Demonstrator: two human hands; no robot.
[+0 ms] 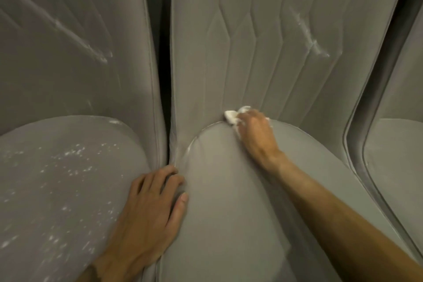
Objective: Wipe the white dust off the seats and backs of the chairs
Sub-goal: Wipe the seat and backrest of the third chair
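Grey upholstered chairs stand side by side. My right hand [254, 130] grips a small white cloth [231, 116] and presses it into the crease where the middle chair's seat [229, 190] meets its quilted back [240, 41]. A white dust streak [309, 34] marks that back at the upper right, and a thin dust line runs along the seat's rear edge. My left hand [151, 208] lies flat, fingers apart, over the gap between the middle seat and the left chair's seat [57, 178], which is speckled with white dust. The left chair's back [68, 30] carries diagonal dust streaks.
A dark narrow gap [163, 64] separates the left and middle chair backs. A third grey chair [393, 144] shows partly at the right edge, with a dark gap beside it.
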